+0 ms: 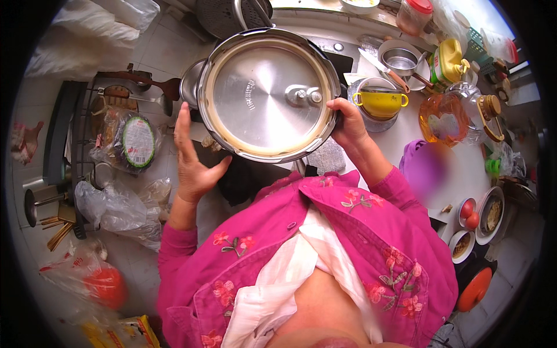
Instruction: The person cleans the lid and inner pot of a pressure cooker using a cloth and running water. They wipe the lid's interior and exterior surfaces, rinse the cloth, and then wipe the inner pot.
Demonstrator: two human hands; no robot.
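A steel pressure cooker lid (265, 104) is tilted up in front of me with its underside facing the camera. A pale sealing ring (208, 98) runs round inside its rim, and two small valve fittings (308, 95) sit right of its centre. My right hand (350, 124) grips the lid's right edge, thumb on the inner side and fingers hidden behind. Just off the lower left edge is my left hand (193, 163), thumb and fingers spread and holding nothing. Left of the lid, a round metal vessel (190, 82) is partly covered by it.
On the right counter are a yellow two-handled pot (378, 103), a knife (385, 71), a small saucepan (399, 61) and an oil bottle (444, 119). A wall rack (85, 126) with utensils and bagged goods (130, 141) is at left. A perforated steel pan (219, 17) is beyond the lid.
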